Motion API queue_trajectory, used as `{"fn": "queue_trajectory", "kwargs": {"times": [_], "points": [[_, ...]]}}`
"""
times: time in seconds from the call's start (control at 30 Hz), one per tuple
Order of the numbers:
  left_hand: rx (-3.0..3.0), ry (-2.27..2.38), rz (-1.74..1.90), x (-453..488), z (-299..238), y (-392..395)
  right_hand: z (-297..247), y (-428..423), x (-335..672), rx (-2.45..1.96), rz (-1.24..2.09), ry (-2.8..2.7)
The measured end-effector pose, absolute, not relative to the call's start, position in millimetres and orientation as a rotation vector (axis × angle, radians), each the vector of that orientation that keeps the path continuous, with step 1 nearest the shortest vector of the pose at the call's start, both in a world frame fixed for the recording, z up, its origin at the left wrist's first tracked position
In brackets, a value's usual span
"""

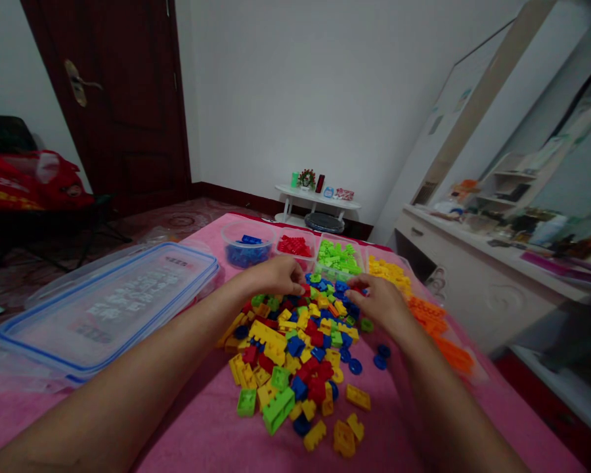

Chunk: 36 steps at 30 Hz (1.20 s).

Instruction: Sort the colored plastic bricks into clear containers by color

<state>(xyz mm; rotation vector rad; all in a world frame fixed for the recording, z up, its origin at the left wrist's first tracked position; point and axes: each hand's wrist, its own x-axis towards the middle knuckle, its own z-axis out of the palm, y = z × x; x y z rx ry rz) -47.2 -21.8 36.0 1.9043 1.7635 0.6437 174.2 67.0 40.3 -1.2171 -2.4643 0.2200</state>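
Observation:
A heap of mixed toy building bricks [270, 341] in yellow, red, blue and green lies on a pink cloth [192, 420]. At the far left side of the heap, my left hand [282, 276] has its fingers bent down and closed, with a small red brick [306, 290] at the fingertips. My right hand [380, 299] reaches over the heap's far right side, thumb and forefinger apart. Red and blue pieces show by those fingers, and I see none plainly gripped. Several blue round pieces [355, 366] lie below that hand.
Behind the heap stand a round tub of blue bricks [249, 253] and clear boxes of red bricks [295, 247], green bricks [339, 256] and yellow bricks [390, 276]. Orange bricks [428, 318] lie at right. Blue-rimmed clear lids [113, 309] are stacked at left.

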Motion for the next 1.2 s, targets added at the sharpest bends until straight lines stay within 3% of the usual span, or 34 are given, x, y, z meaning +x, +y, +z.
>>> {"fn": "queue_trajectory", "kwargs": {"times": [0.17,0.3,0.47,0.77,0.93,1.07,1.2], "points": [[1.180,1.274,1.196,-23,38,-19,55,34,155,-0.814,0.877,-2.081],[0.667,0.849,1.142,-11,31,-14,53,24,148,-0.706,1.070,-1.968],[0.584,0.644,1.092,-14,23,-9,47,29,147,-0.661,1.222,-1.893],[0.564,0.803,1.192,-26,34,-10,58,27,152,-0.687,1.141,-1.824],[0.599,1.227,1.548,-62,66,28,57,36,158,-0.693,1.087,-1.768],[0.750,1.522,1.633,-73,75,56,47,50,160,-0.761,0.888,-1.817],[1.225,1.713,1.457,-61,57,51,24,64,162,-0.900,0.561,-2.091]]}}
